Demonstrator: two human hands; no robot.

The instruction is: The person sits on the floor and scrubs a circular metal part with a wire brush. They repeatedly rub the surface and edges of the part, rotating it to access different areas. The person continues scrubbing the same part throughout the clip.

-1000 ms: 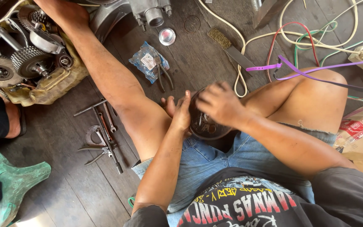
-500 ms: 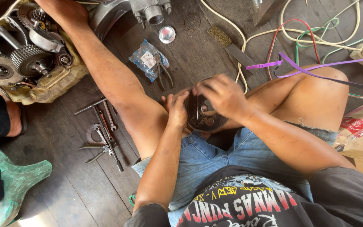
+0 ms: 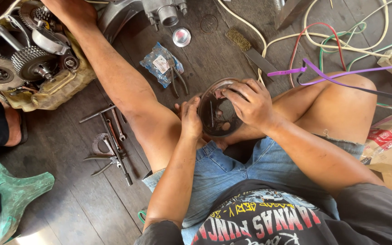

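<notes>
Your left hand (image 3: 190,119) and right hand (image 3: 249,102) both grip a dark round metal cover (image 3: 218,111). Nearby on the floor (image 3: 69,190): pliers (image 3: 177,75), wrenches (image 3: 110,140), gear assembly (image 3: 28,68).

Black printed T-shirt (image 3: 268,218), frayed blue denim shorts (image 3: 223,172), bare arms

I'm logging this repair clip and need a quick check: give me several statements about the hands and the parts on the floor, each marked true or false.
1. Both hands grip the round dark metal plate. True: left hand on its left edge, right hand over its right rim.
2. The plate lies flat on the floor. False: it is held above the lap.
3. Hand tools lie on the wooden floor left of the leg. True.
4. The gear assembly sits at the right. False: it is at upper left.
5. The blue plastic bag rests on the knee. False: it lies on the floor.
</notes>
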